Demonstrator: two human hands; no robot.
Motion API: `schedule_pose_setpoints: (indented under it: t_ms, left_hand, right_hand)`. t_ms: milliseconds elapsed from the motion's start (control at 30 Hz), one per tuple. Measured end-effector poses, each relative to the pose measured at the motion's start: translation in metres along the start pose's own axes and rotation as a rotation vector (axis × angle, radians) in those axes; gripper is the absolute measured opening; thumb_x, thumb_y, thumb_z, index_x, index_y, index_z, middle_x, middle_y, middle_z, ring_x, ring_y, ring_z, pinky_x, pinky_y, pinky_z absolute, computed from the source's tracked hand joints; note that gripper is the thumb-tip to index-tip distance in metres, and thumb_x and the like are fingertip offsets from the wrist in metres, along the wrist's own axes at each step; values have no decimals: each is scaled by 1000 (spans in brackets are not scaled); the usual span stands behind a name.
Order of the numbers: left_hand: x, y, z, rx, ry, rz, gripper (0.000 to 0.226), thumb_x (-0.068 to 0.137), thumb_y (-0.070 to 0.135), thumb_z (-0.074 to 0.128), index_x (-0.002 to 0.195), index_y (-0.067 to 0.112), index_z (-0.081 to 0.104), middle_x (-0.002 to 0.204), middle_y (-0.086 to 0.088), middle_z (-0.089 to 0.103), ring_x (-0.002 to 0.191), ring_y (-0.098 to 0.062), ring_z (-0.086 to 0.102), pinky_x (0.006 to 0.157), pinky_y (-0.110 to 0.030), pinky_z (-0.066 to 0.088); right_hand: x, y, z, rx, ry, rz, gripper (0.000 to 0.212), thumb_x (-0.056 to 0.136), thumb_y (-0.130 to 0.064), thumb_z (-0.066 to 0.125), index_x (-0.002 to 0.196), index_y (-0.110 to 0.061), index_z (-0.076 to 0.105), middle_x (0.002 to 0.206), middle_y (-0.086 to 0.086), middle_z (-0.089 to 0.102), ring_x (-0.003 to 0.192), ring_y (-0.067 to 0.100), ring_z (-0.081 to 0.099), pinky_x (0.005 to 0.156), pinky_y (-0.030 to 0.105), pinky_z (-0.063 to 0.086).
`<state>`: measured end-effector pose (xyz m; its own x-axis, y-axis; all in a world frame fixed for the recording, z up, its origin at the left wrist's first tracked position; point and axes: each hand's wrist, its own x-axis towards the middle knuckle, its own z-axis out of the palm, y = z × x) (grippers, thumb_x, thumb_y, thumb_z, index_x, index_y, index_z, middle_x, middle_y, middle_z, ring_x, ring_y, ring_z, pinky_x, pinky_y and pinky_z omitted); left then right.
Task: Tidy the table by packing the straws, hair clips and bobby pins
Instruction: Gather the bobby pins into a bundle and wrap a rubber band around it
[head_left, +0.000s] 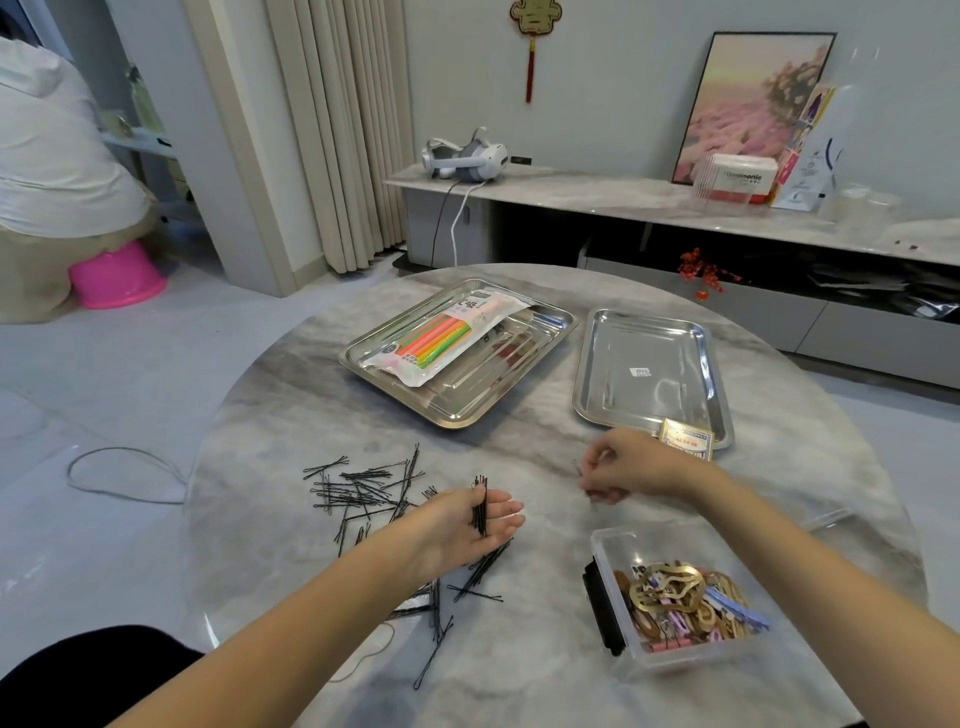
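Note:
Black bobby pins (363, 488) lie scattered on the marble table (545, 686) at the near left. My left hand (462, 530) holds a small bundle of bobby pins (480, 506) upright across its palm. My right hand (628, 465), over the table's middle, pinches one thin pin between its fingertips. A clear plastic box (605, 551) at the near right holds several gold and coloured hair clips (680, 603). A pack of coloured straws (441, 338) lies in the left steel tray (467, 410).
A second steel tray (649, 364) sits at the right with a small yellow card box (685, 436) leaning on its near edge. A cabinet with a headset (467, 156) stands behind. A person (57, 171) sits on a pink stool (117, 280) at far left.

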<state>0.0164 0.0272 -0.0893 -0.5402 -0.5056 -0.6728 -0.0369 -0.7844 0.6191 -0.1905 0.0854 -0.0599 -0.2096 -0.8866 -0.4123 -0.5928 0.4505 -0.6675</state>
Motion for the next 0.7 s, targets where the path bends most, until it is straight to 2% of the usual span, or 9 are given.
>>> schedule_pose_setpoints:
  t_ms: [100,233,300,400,467,533,567,633,700]
  left_hand:
    - [-1,1,0,-45,-21,-29,30,103,20,33,96,-1,53,90,-15,64,78,-25,64,65,-29,56]
    - [-3,5,1,-110,-48,-28,48,103,35,27,108,-5,52,93,-21,62,83,-30,63,75,-37,56]
    - [-5,6,-1,-120,-68,-27,50,102,37,28,105,-6,53,91,-21,61,82,-31,62,78,-39,56]
    - [-7,7,-6,-109,-89,2,35,102,23,36,100,-7,54,90,-22,60,75,-30,67,65,-34,59]
    - [-5,7,-9,-92,-74,14,27,101,12,36,92,-5,55,91,-20,61,78,-28,66,60,-31,59]
    - [-3,6,-9,-105,-12,15,28,101,10,34,83,-2,51,86,-18,62,77,-26,64,54,-26,58]
    - [-2,6,-9,-101,22,16,29,102,10,33,81,0,49,82,-16,62,73,-25,63,49,-23,56]
    - [-1,5,-9,-89,70,18,31,103,12,32,78,2,47,74,-12,58,64,-21,59,42,-19,51]
    - [0,6,-10,-92,86,20,32,103,12,33,76,3,47,67,-9,56,53,-18,59,40,-18,48]
  right_hand:
    - [-2,-27,20,246,-32,-41,5,84,-3,68,82,-2,64,75,12,68,61,12,64,59,18,54]
    - [5,-47,47,296,-19,-46,19,78,-5,74,91,7,68,72,13,69,56,10,64,57,18,54]
    - [10,-50,59,266,23,-62,18,77,-5,75,89,8,71,75,19,70,54,11,63,54,18,54]
    - [13,-51,66,222,53,-118,13,80,-6,72,88,5,73,80,22,72,56,12,63,56,19,54]
    - [11,-51,64,224,69,-152,12,80,-6,72,88,2,73,78,17,72,59,10,64,55,16,51]
    - [10,-48,56,204,145,-136,6,80,-6,72,85,-3,72,73,9,70,61,10,64,53,13,49]
    - [11,-44,50,166,184,-119,3,79,-4,73,80,-7,71,71,6,69,62,13,66,53,14,49]
    - [17,-30,35,-71,239,-41,15,76,-5,73,72,-18,68,78,7,71,75,21,70,62,21,53]
    - [16,-17,19,-483,187,126,17,73,-12,77,85,-20,68,102,7,68,96,25,67,81,30,54]
